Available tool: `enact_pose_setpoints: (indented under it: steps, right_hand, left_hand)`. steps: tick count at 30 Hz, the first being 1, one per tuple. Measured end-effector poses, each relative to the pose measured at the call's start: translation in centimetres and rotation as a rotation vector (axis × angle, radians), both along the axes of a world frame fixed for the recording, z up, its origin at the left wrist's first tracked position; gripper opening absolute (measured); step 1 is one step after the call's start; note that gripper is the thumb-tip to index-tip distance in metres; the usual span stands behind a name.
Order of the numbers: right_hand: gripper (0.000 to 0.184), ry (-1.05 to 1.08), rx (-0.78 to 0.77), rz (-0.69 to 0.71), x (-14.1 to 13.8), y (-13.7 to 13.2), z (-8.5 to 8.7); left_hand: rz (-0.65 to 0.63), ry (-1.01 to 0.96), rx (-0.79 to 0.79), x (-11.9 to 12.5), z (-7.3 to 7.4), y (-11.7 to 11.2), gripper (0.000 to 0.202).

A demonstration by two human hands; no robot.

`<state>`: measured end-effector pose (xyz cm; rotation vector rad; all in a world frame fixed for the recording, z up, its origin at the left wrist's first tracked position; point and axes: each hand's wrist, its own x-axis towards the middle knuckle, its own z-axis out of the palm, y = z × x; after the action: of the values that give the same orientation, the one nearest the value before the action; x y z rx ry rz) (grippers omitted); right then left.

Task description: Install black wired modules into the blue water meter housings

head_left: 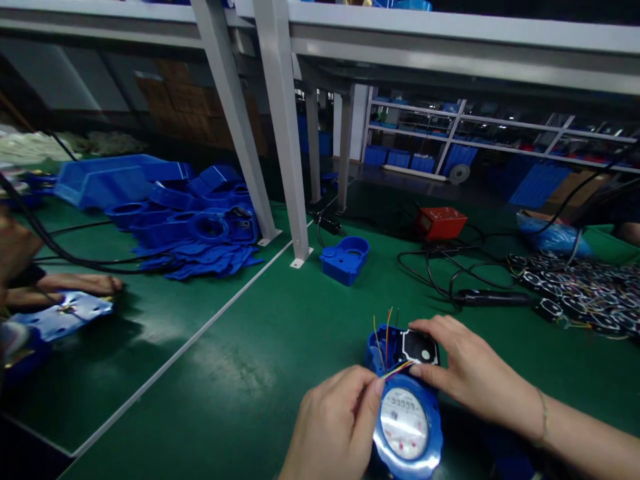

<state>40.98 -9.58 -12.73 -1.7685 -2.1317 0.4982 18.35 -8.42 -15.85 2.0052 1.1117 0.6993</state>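
A blue water meter [404, 427] with a round white dial lies on the green surface in front of me. At its far end is a small blue compartment [376, 353] with thin wires standing up out of it. My right hand [463, 363] grips a black square module [420, 348] with a white edge by its sides, at the compartment's right. Several coloured wires [399, 369] run from this module to my left hand [340, 420], whose thumb and forefinger pinch them just above the dial.
An empty blue housing [345, 260] stands farther back near a grey table leg [285, 133]. Blue parts [200, 213] are heaped at left, beside another person's hand [103, 283]. Black cables, a red box [441, 223] and many wired modules [580, 293] lie at right.
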Motion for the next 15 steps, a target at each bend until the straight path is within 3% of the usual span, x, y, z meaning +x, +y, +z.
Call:
enact_pose_setpoints:
  steps: [6, 15]
  right_hand:
    - [0.031, 0.03, -0.031, -0.023, -0.2, -0.5, -0.5]
    - [0.032, 0.07, -0.014, 0.003, -0.1, -1.1, -1.3]
  left_hand:
    - [-0.078, 0.04, 0.094, 0.0, -0.8, 0.0, 0.027]
    - [-0.097, 0.003, 0.207, 0.2, -0.5, -0.6, 0.027]
